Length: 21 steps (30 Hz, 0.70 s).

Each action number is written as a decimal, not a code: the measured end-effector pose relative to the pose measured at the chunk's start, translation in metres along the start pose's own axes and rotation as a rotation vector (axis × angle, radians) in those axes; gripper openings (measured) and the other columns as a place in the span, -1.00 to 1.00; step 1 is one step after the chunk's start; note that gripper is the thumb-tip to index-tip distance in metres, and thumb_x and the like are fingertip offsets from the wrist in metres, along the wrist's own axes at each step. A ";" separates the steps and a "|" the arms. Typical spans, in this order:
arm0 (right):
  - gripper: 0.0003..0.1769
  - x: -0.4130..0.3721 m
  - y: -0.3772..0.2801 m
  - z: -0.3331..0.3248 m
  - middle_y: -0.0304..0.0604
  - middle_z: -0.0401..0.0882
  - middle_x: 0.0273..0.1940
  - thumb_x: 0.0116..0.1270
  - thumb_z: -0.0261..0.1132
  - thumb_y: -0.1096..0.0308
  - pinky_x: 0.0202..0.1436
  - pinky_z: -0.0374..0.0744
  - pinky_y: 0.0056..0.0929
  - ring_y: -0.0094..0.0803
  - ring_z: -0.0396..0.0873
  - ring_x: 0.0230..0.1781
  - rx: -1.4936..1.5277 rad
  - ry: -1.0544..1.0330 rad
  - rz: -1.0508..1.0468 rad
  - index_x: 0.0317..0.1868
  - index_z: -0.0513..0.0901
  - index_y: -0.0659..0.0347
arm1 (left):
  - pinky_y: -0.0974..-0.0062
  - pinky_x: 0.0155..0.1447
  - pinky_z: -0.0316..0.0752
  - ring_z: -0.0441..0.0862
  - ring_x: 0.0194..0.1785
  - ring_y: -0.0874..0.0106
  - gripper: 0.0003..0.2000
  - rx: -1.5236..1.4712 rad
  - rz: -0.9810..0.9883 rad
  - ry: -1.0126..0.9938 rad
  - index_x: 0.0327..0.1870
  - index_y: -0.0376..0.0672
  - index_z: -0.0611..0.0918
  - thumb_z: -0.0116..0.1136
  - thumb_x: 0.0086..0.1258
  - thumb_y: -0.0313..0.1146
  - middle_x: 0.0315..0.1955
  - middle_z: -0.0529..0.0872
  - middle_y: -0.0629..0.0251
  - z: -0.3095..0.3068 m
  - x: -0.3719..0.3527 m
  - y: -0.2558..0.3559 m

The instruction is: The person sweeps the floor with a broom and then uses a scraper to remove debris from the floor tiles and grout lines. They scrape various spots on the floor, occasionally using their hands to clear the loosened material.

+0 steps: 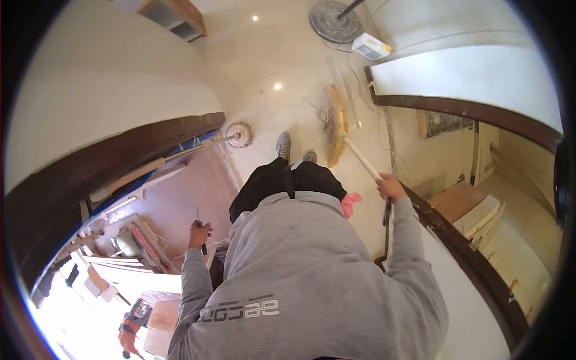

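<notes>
I look down on my own grey sweatshirt, black trousers and grey shoes point(284, 144). My right hand point(391, 187) is closed around the pale handle of a broom point(360, 157). Its yellow bristles point(336, 127) rest on the cream tiled floor just ahead of my feet, beside a small heap of dust point(324, 114). My left hand point(199, 233) hangs at my side, fingers curled on a small dark object point(204, 248) that I cannot identify. A pink cloth point(351, 204) sticks out at my right hip.
Dark wooden door frames point(462, 240) flank me on both sides. A floor fan base point(334, 21) and a white plastic canister point(371, 46) stand far ahead. A round disc on a pole point(239, 134) lies left of my feet. Boards and tools point(135, 246) clutter the left room; wooden panels point(468, 207) are stacked on the right.
</notes>
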State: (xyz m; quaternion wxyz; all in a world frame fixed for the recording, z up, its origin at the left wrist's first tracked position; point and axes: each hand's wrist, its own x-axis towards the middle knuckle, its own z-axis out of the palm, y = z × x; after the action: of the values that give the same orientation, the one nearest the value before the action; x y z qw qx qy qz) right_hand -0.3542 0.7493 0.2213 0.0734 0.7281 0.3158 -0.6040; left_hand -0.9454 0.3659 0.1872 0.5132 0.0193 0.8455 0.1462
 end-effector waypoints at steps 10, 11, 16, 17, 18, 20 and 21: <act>-0.60 0.121 -0.029 -0.021 0.25 0.69 -0.11 0.17 0.21 0.25 0.12 0.60 -0.08 0.17 0.63 0.02 -1.024 0.251 -0.222 -0.07 0.70 0.34 | 0.42 -0.58 0.55 0.69 -0.54 0.40 -0.79 -0.033 -0.072 -0.020 -0.43 -0.21 0.39 0.21 0.26 -0.42 -0.55 0.69 0.12 0.051 -0.026 -0.030; -0.59 0.128 -0.059 0.004 0.28 0.67 -0.07 0.14 0.19 0.27 0.13 0.61 -0.09 0.16 0.64 0.03 -0.997 0.221 -0.186 -0.07 0.72 0.33 | 0.42 -0.58 0.55 0.69 -0.54 0.40 -0.79 -0.042 -0.085 -0.008 -0.43 -0.21 0.39 0.21 0.26 -0.42 -0.55 0.69 0.12 0.054 -0.030 -0.032; -0.60 0.197 -0.125 0.109 0.21 0.70 -0.06 0.17 0.19 0.23 0.08 0.63 -0.17 0.04 0.68 0.04 -1.085 0.057 -0.198 -0.12 0.74 0.34 | 0.49 -0.54 0.54 0.67 -0.55 0.43 -0.80 -0.085 0.009 0.101 -0.42 -0.22 0.40 0.21 0.27 -0.42 -0.55 0.69 0.14 0.040 -0.089 0.009; -0.61 0.200 -0.129 0.121 0.18 0.72 -0.11 0.18 0.19 0.23 0.02 0.65 -0.17 0.05 0.71 -0.02 -1.064 0.010 -0.207 -0.14 0.74 0.34 | 0.50 -0.53 0.54 0.67 -0.55 0.44 -0.80 -0.111 0.000 0.115 -0.42 -0.22 0.40 0.21 0.27 -0.42 -0.55 0.69 0.15 0.039 -0.096 0.004; -0.61 0.198 -0.127 0.123 0.18 0.72 -0.11 0.18 0.19 0.23 0.02 0.65 -0.17 0.05 0.71 -0.02 -1.068 -0.003 -0.210 -0.14 0.74 0.34 | 0.50 -0.53 0.54 0.67 -0.55 0.44 -0.80 -0.112 -0.010 0.123 -0.42 -0.22 0.40 0.21 0.27 -0.42 -0.55 0.69 0.15 0.039 -0.103 -0.005; -0.67 0.190 -0.132 0.118 0.10 0.75 -0.33 0.20 0.21 0.21 -0.27 0.67 -0.16 -0.03 0.75 -0.36 -0.931 -0.057 -0.186 -0.31 0.72 0.33 | 0.51 -0.54 0.52 0.65 -0.57 0.45 -0.79 -0.127 -0.005 0.163 -0.40 -0.22 0.42 0.23 0.28 -0.39 -0.54 0.69 0.18 0.045 -0.110 -0.021; -0.75 0.184 -0.130 0.103 -0.02 0.60 -0.53 0.26 0.17 0.26 -0.49 0.53 -0.23 -0.19 0.61 -0.58 -0.855 -0.110 -0.229 -0.38 0.64 0.29 | 0.51 -0.54 0.52 0.65 -0.57 0.45 -0.79 -0.134 -0.002 0.167 -0.40 -0.22 0.42 0.23 0.28 -0.39 -0.54 0.69 0.18 0.051 -0.113 -0.027</act>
State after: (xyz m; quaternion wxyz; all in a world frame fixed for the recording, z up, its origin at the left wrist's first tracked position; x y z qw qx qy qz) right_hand -0.4984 0.8694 0.0597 0.3169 0.5593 0.6114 -0.4614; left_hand -0.8441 0.3311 0.2551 0.4412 -0.0281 0.8737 0.2031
